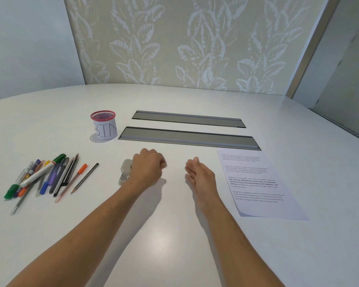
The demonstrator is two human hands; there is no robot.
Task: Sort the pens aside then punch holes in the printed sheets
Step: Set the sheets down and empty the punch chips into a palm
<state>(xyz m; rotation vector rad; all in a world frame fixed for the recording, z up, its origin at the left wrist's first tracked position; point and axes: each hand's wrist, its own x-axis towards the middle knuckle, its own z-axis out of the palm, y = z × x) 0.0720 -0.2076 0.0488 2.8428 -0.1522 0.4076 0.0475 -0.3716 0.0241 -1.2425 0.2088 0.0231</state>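
A loose heap of several pens, markers and pencils [48, 177] lies at the left of the white table [174, 235]. A grey hole punch [125, 171] sits near the middle, partly hidden behind my left hand [147, 168], whose fingers are curled; whether it touches the punch I cannot tell. My right hand [199, 176] hovers a little to the right, fingers together and slightly bent, holding nothing. Printed sheets [259, 185] lie flat at the right, apart from both hands.
A red mesh cup wrapped in paper marked "BIN" [104, 127] stands behind the pens. Two long grey cable hatches [189, 138] are set into the table beyond my hands. A patterned wall panel rises at the table's far edge.
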